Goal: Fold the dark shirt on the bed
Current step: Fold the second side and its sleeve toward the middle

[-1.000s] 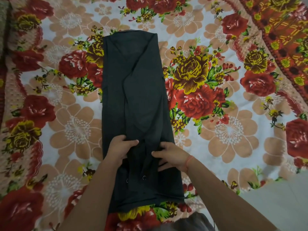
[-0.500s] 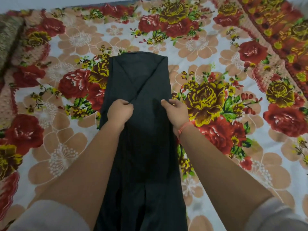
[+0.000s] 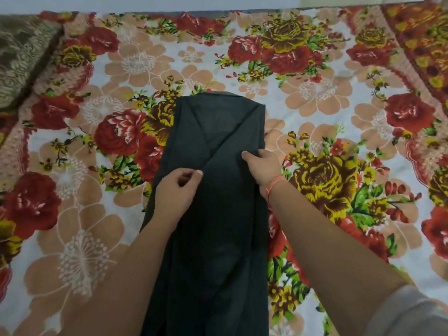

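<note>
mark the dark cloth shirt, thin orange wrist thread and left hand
dark cloth shirt [image 3: 218,251], head view, middle panel
thin orange wrist thread [image 3: 275,183], head view, strand across the wrist
left hand [image 3: 174,192], head view, back of hand

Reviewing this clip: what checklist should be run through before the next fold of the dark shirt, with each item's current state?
1. Dark shirt narrowed into a long strip: ok.
2. Far end lies flat on the bedsheet: ok.
3. Right hand pinches the strip's right edge: ok.
4. Left hand has fabric gripped: cannot tell; its fingers curl over the cloth.
5. Hands level across the strip: not ok; the right one sits farther up.
6. Near hem aligned: cannot tell; out of frame.
</note>
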